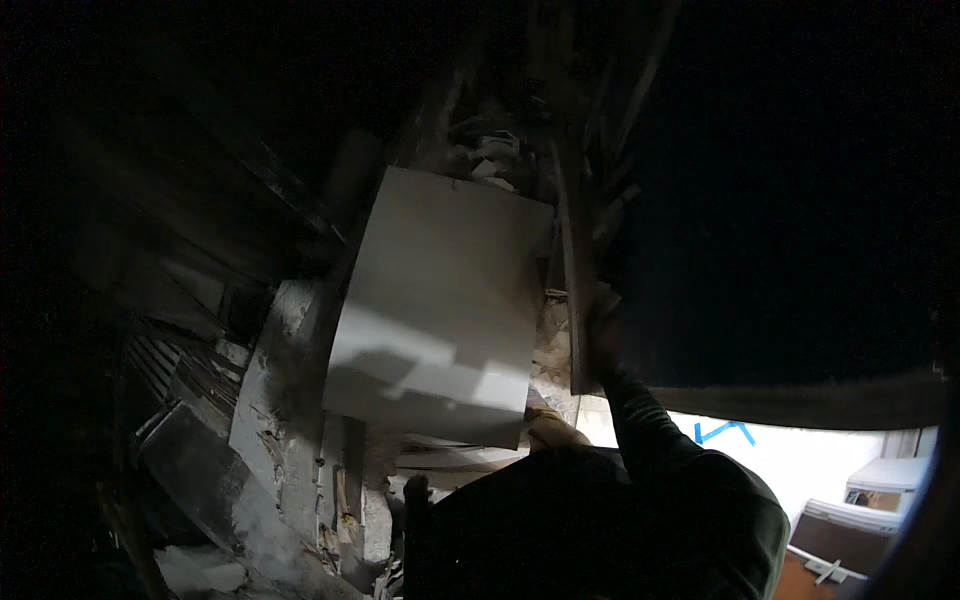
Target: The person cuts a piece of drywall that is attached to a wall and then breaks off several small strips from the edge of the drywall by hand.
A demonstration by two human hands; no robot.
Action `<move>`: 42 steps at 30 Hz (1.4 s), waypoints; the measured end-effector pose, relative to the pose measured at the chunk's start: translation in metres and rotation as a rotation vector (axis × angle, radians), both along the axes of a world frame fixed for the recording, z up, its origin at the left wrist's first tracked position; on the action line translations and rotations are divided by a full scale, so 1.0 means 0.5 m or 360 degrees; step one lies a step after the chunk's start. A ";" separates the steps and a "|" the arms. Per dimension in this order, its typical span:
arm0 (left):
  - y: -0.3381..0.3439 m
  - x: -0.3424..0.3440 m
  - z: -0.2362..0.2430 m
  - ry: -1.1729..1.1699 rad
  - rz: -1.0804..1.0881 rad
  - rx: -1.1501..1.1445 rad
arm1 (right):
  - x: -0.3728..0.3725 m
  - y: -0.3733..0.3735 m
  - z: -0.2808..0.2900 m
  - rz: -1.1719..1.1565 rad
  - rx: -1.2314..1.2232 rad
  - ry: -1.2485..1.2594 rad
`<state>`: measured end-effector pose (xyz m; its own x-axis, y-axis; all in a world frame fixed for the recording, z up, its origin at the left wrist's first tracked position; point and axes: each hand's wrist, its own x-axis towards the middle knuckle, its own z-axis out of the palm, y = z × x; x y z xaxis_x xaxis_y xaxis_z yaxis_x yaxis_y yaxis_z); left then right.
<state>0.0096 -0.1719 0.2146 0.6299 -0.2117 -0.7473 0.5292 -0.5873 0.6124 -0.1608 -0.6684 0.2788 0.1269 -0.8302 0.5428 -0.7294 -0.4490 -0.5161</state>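
Item: one flat board (440, 300), pale grey-white, roughly rectangular, with a plain unmarked face. It is lying tilted among rubble in the middle of the view, its far edge up toward the dark debris and its near edge down toward you. A bright patch of light is falling across its lower half, and a darker shadow is cutting across the near corner.

Hands: you are showing two. Your right hand (603, 330) is reaching up on a dark sleeve (650, 430) and is pressing against a narrow upright plank (578, 290) just beside the board's right edge; it is too dark to tell whether the fingers are wrapped round the plank or lying flat on it. Your left hand (552, 428) is sitting at the board's near right corner, touching its edge; the fingers are looking curled together, but whether they are clamping the board cannot be told.

Surroundings, counted:
- one plank, dark, standing on edge to the right of the board
- one long pale slab (270, 420) with crumbled edges, lying to the left of the board
- one heap of broken scraps (490, 150) beyond the board's far edge, pieces too dim to count
- one blue mark (725, 432) on a bright surface, lower right
- two pale boxes (880, 480), far lower right, well apart from the board
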 end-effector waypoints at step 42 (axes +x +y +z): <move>-0.065 -0.025 -0.539 -0.0089 0.0915 0.0098 | 0.030 0.187 -0.434 0.1935 0.1361 0.0766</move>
